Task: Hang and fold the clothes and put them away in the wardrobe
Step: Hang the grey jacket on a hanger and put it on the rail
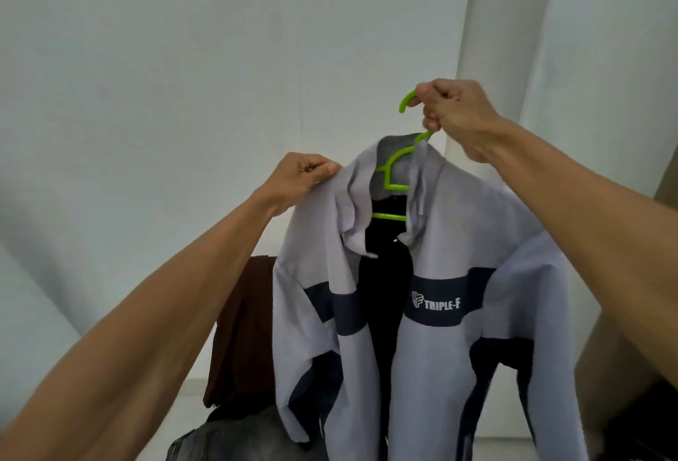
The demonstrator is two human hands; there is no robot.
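The green hanger (389, 217) is gripped at the neck of its hook by the right hand (455, 119), whose fingers are curled tight round it. The grey jacket (451, 240) is draped on the hanger and hangs directly below that hand. Its shoulder seam is pinched between thumb and fingers of the left hand (301, 178), just beside the collar. The hanger's arms are covered by cloth, and the jacket's hem is cut off by the frame edge. Below the left hand, a brown garment (242, 332) is partly hidden behind the jacket; its support cannot be made out.
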